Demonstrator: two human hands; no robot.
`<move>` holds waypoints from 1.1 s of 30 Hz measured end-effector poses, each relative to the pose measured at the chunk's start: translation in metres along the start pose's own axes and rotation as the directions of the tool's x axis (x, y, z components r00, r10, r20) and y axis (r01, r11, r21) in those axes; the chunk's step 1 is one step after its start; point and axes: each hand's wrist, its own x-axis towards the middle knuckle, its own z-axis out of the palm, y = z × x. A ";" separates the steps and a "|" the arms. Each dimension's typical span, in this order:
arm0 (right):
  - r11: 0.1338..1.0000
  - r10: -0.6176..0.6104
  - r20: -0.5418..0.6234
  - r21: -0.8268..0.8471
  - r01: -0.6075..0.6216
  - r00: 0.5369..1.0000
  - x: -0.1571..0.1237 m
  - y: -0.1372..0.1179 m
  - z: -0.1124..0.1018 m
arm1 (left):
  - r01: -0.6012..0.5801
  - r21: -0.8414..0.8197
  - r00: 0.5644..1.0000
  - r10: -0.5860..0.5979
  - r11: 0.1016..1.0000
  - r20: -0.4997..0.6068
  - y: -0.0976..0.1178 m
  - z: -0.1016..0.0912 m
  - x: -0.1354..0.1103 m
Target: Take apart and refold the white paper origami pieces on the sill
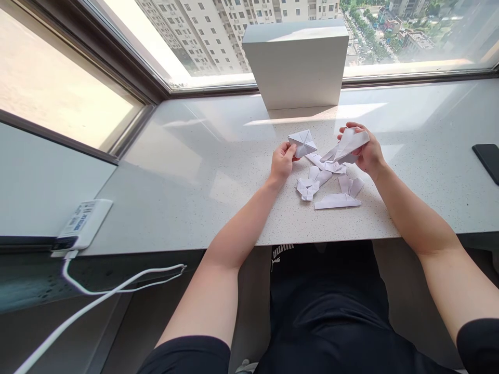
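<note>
Pinched between the thumb and fingers of my left hand is a small folded paper square with creases meeting at its middle. My right hand is closed around a folded paper piece with long pointed flaps; its far fingers are partly hidden behind the paper. Below and between the hands, several white folded papers lie on the counter. Among them are a knobbly folded shape, a long flat strip nearest me, and a V-shaped piece just behind that strip.
A white box stands upright against the window at the back of the speckled counter. A black phone lies at the right. On the left, a white power bank with a cable sits near the front edge.
</note>
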 end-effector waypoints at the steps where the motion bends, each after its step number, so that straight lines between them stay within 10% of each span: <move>1: 0.999 -0.006 0.018 -0.036 0.007 1.000 0.000 0.000 0.000 | 0.000 0.002 1.000 0.000 1.000 -0.003 0.001 0.000 0.000; 33: 0.765 -0.075 0.238 -0.609 0.209 0.968 -0.005 -0.003 -0.026 | 0.008 -0.001 1.000 -0.008 1.000 -0.012 0.001 0.002 -0.001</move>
